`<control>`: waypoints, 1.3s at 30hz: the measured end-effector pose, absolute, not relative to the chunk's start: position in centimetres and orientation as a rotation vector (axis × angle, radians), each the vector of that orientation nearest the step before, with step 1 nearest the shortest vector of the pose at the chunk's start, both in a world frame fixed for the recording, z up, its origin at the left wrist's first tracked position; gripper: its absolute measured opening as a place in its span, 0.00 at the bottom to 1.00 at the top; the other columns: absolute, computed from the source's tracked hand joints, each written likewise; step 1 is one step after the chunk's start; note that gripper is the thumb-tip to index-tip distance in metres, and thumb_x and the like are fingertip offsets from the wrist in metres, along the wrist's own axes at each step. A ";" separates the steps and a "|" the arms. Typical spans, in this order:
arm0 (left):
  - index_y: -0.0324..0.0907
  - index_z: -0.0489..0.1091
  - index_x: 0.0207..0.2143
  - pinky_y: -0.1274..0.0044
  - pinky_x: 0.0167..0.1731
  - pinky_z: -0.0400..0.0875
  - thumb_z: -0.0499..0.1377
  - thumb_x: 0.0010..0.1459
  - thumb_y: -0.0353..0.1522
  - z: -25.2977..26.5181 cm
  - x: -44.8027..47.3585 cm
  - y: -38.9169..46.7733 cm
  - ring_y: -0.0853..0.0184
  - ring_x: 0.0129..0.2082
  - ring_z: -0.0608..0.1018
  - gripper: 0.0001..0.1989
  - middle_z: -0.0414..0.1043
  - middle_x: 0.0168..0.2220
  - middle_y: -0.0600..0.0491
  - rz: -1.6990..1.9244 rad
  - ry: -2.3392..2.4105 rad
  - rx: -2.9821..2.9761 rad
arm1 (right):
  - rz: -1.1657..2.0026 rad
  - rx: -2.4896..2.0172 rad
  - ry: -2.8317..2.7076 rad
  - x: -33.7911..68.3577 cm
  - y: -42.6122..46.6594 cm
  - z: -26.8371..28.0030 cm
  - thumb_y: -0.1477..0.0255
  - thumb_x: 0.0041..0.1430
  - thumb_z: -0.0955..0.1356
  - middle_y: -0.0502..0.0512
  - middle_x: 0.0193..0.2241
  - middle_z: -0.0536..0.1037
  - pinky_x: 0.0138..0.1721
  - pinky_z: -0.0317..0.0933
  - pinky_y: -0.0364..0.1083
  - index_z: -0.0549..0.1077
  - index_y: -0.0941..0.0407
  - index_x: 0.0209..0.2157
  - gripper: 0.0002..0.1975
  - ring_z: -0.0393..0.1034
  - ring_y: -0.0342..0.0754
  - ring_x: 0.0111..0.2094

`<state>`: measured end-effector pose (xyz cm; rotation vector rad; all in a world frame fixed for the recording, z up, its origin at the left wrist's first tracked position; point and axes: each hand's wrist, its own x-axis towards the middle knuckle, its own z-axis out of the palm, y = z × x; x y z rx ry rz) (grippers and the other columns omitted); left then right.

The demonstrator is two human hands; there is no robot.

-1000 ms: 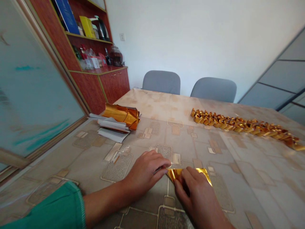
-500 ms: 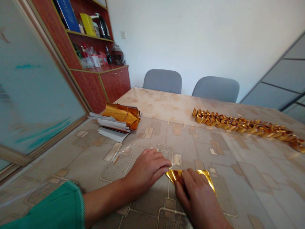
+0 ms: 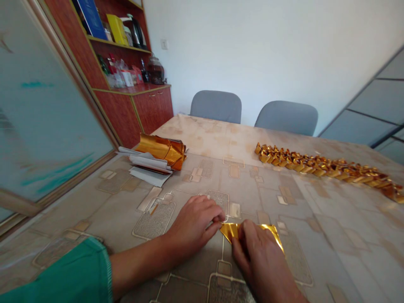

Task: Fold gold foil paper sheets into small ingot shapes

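Note:
A sheet of gold foil paper (image 3: 229, 231), with a slanted folded edge on its left, lies on the patterned tablecloth (image 3: 189, 269) under my hands. My left hand (image 3: 197, 221) pinches its left corner between thumb and curled fingers. Over the middle of the paper, my right hand (image 3: 260, 252) is closed and presses it down; its fingertips are partly hidden. The paper's right part shows beyond the knuckles.
A stack of gold and grey-backed paper sheets (image 3: 160, 153) lies at the left. Rows of folded gold paper pieces (image 3: 325, 164) stretch across the right side. Two grey chairs (image 3: 216, 106) stand behind the table, with a red cabinet (image 3: 151, 105) at the back left.
My left fingers have curled a little more at the paper's corner. My right hand has shifted slightly on the sheet. The stack and the folded rows stay put.

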<state>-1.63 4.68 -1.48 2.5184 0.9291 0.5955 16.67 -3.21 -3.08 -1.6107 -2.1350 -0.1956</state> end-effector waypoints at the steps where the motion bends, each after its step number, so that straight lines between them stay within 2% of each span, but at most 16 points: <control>1: 0.42 0.70 0.34 0.72 0.39 0.59 0.61 0.60 0.27 -1.4 -1.6 4.7 0.64 0.36 0.70 0.02 0.72 0.32 0.56 0.594 0.939 2.511 | -0.196 -1.607 -2.142 16.6 -3.2 -3.1 0.76 0.59 0.62 0.50 0.21 0.71 0.24 0.51 0.45 0.58 0.51 0.27 0.09 0.66 0.50 0.20; 7: 0.41 0.70 0.33 0.73 0.37 0.61 0.60 0.61 0.28 -1.5 -1.6 4.4 0.64 0.35 0.70 0.03 0.71 0.31 0.55 0.665 0.939 2.586 | -0.135 -1.629 -2.146 16.6 -3.0 -3.2 0.79 0.57 0.62 0.50 0.22 0.73 0.25 0.52 0.46 0.62 0.52 0.28 0.07 0.69 0.52 0.22; 12: 0.40 0.72 0.35 0.72 0.37 0.66 0.52 0.68 0.30 -1.5 -1.3 3.0 0.64 0.34 0.70 0.10 0.72 0.32 0.52 0.766 0.523 2.961 | -0.125 -1.654 -2.147 16.5 -3.0 -3.5 0.79 0.55 0.64 0.51 0.23 0.73 0.26 0.53 0.47 0.62 0.52 0.27 0.08 0.69 0.53 0.23; 19: 0.38 0.70 0.48 0.73 0.41 0.72 0.51 0.67 0.27 -1.7 -2.0 2.0 0.64 0.39 0.75 0.11 0.75 0.39 0.47 0.630 0.470 2.939 | -0.103 -1.735 -2.190 16.6 -3.2 -3.2 0.79 0.55 0.65 0.51 0.24 0.75 0.29 0.56 0.49 0.64 0.52 0.29 0.07 0.72 0.55 0.26; 25: 0.39 0.66 0.55 0.71 0.47 0.70 0.53 0.66 0.28 -1.4 -2.9 1.9 0.61 0.45 0.75 0.16 0.75 0.45 0.46 0.537 0.461 2.955 | -0.102 -1.705 -2.295 17.2 -3.6 -2.8 0.72 0.59 0.70 0.52 0.28 0.75 0.31 0.59 0.50 0.68 0.53 0.33 0.05 0.72 0.55 0.29; 29: 0.41 0.62 0.59 0.67 0.52 0.66 0.54 0.65 0.29 -1.0 -3.1 1.5 0.60 0.48 0.74 0.20 0.73 0.48 0.46 0.403 0.508 3.002 | -0.038 -1.662 -2.346 17.6 -3.7 -2.3 0.73 0.59 0.71 0.52 0.30 0.76 0.32 0.61 0.50 0.69 0.54 0.36 0.06 0.73 0.55 0.30; 33: 0.43 0.63 0.59 0.63 0.55 0.64 0.55 0.66 0.30 -0.9 -3.0 1.4 0.60 0.47 0.74 0.19 0.73 0.47 0.48 0.337 0.542 3.064 | 0.053 -1.605 -2.382 18.1 -3.6 -2.0 0.75 0.60 0.70 0.53 0.32 0.77 0.33 0.64 0.49 0.70 0.55 0.38 0.06 0.74 0.53 0.32; 39: 0.45 0.65 0.57 0.67 0.52 0.66 0.55 0.66 0.31 -0.9 -3.3 1.3 0.61 0.49 0.74 0.17 0.73 0.49 0.48 0.408 0.578 3.046 | 0.072 -1.562 -2.359 18.6 -3.8 -2.0 0.76 0.58 0.71 0.55 0.35 0.78 0.35 0.66 0.50 0.70 0.56 0.43 0.11 0.75 0.53 0.34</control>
